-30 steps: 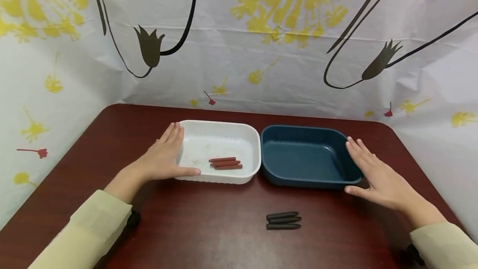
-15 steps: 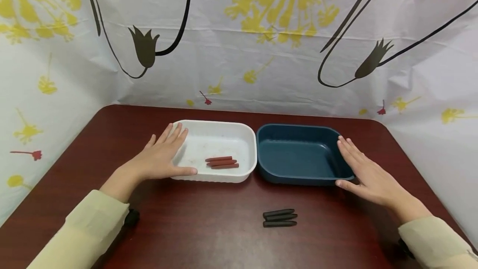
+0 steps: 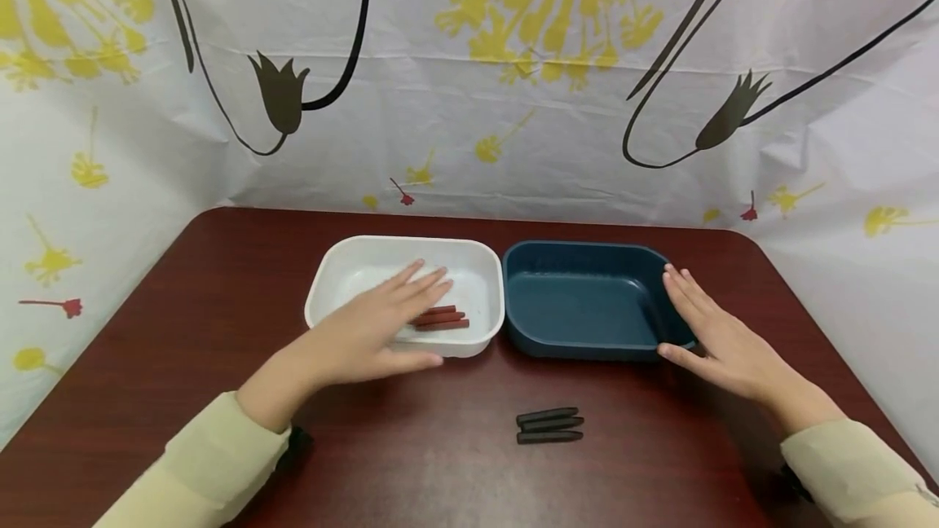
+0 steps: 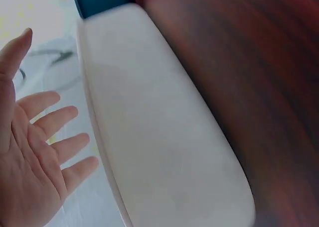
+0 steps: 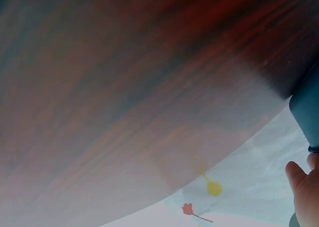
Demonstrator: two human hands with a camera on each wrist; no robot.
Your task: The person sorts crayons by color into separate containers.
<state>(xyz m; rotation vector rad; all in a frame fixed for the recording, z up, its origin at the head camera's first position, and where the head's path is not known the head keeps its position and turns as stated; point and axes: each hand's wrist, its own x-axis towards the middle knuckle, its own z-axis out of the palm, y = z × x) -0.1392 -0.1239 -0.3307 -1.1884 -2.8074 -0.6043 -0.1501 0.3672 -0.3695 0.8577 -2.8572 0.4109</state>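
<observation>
A white rectangular dish [image 3: 333, 283] holds several reddish-brown crayons [image 3: 445, 319]. Over its front left part my left hand [image 3: 370, 332] is held with fingers extended, hiding some of the dish and the crayons' left ends. In the left wrist view that hand [image 4: 37, 152] looks spread, its palm bare, apart from the white wall [image 4: 164, 122]. My right hand [image 3: 722, 341] touches the right rim of a dark blue dish [image 3: 587, 349] with straight fingers. The right wrist view catches only a bit of that hand [image 5: 308, 194] by the blue wall [image 5: 310, 105]. Three black crayons [image 3: 550, 425] lie on the table.
Both dishes stand side by side on a dark red-brown wooden table [image 3: 411, 455]. Behind and beside it hangs a white sheet [image 3: 440, 121] with yellow, red and dark plant prints.
My left hand has left the white dish's left rim and moved right, over the dish. My right hand stays at the blue dish. The head view has shifted slightly.
</observation>
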